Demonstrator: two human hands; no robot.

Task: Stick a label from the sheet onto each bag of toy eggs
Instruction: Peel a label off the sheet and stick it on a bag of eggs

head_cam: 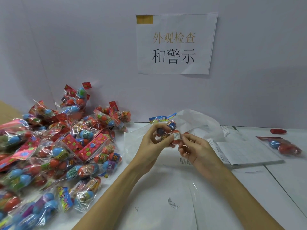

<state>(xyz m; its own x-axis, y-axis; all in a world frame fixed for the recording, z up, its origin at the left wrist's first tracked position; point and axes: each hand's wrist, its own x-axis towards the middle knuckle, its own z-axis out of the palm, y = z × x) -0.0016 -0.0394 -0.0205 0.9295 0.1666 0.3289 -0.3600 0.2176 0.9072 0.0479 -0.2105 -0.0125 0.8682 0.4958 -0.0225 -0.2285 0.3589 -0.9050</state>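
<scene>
Forearms reach in from the lower edge over the white tabletop [166,188], where a loose scrap of printed labels [172,203] lies nearest. Above the middle, the left hand [152,140] has its grip curled round a clear bag of toy eggs [167,130], held up off the surface with its blue printed header pointing away. The right hand [194,148] pinches thumb and forefinger at a small white warning label [176,136] that sits on the bag's near face; whether the label is fully stuck down cannot be told. Just right of the hands lies the label sheet [245,151], with one bag of red and blue eggs [282,146] beyond its far corner. A heap of bagged eggs [58,146] crowds the left side. Behind the hands is a crumpled white plastic bag [199,120], and on the wall hangs a paper sign [174,44].
</scene>
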